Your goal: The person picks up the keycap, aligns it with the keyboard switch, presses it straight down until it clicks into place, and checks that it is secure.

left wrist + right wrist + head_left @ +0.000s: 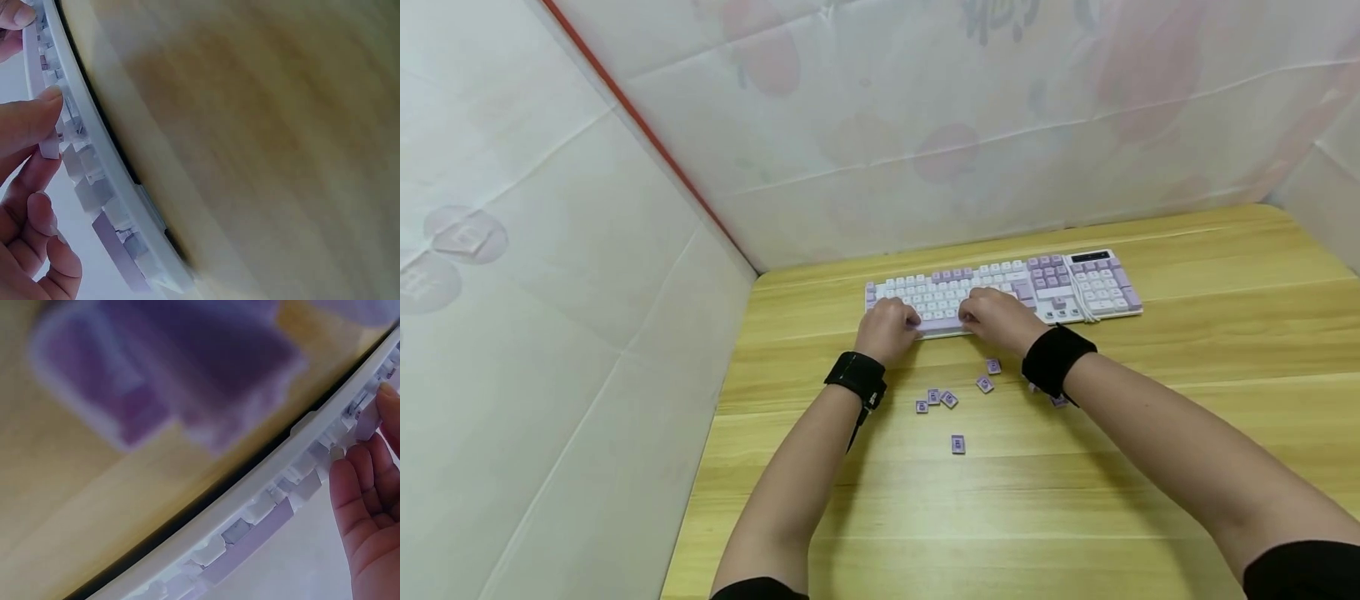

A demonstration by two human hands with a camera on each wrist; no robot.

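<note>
Keyboard (1000, 287), white and purple, lies at the worktop's (1150, 467) far edge, under both hands. Left hand (886, 329) pinches a white keycap (49, 145) with curled fingers; right hand (996, 318) rests curled fingertips on the lower key row, holding nothing visible. Loose purple keycaps (947, 398) lie just behind the wrists.

The fingertips of both hands are hidden from the head view by the knuckles, over the front rows of the keyboard (1000, 287). The print on the loose keycaps (958, 444) is too small to be read. One keycap (1059, 402) is partly covered by the right wristband (1056, 358). A purple shape (169, 375) is blurred in the right wrist view.
</note>
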